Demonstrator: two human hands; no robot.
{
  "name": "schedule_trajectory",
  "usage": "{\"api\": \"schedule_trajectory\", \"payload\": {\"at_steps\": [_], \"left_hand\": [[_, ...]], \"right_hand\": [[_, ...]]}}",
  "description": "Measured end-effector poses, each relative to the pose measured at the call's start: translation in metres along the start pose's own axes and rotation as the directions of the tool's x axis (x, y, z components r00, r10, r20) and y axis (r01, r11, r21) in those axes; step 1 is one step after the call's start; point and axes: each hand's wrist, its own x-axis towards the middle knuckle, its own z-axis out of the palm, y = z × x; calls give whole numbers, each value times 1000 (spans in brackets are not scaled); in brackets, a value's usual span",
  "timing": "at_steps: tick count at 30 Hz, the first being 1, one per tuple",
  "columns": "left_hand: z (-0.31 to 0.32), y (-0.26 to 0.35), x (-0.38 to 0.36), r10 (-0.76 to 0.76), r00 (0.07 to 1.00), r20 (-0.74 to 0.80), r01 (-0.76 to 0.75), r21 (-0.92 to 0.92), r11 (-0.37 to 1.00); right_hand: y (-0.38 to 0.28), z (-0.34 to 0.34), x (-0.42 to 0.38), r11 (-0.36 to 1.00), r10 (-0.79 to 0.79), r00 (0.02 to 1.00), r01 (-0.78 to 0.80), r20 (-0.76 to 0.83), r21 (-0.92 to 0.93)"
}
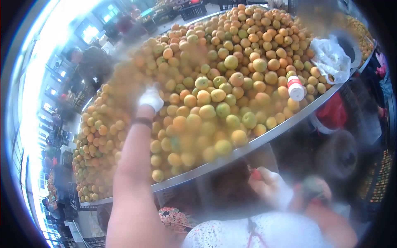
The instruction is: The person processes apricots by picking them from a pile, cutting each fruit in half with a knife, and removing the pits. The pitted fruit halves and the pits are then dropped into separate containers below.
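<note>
My left hand [151, 99], in a white glove, reaches out over a big heap of orange and green apricots [204, 97]. Its fingers are lost in a blurred patch among the fruit. A dark band [142, 122] circles that wrist. Below the metal rim [248, 147] of the table, my right hand [271, 188], also gloved in white, is closed on a small tool with a red handle [257, 175]. A thin tip points up from it toward the rim. Apricots lie piled right up to that rim.
A white bottle with a red label [295, 88] lies on the fruit at right, near a crumpled white plastic bag [331, 58]. Below the rim at right is a red bag [333, 113]. Black crates [193, 10] stand at the back, and a person [89, 62] is at far left.
</note>
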Motion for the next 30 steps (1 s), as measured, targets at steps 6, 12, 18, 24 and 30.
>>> {"api": "schedule_trajectory", "payload": {"at_steps": [6, 12, 18, 24, 30], "left_hand": [[9, -11, -73, -38, 985, -169, -69, -582, 810], [-51, 8, -246, 101, 993, -64, -12, -892, -452], [-84, 61, -351, 133, 991, 24, 116, -655, -746], [-96, 113, -409, 198, 980, -1, 153, -634, -758], [-112, 126, -432, 260, 951, -167, 99, -632, -769]], "right_hand": [[15, -1, -27, 990, -106, 993, 111, -58, 87], [8, 2, -43, 775, -42, 999, 25, 11, 631], [-19, 32, -77, 835, -494, 869, 483, -27, 264], [-35, 57, -98, 679, -727, 680, 733, -96, 52], [-54, 58, -129, 646, -757, 629, 761, -175, -61]]}}
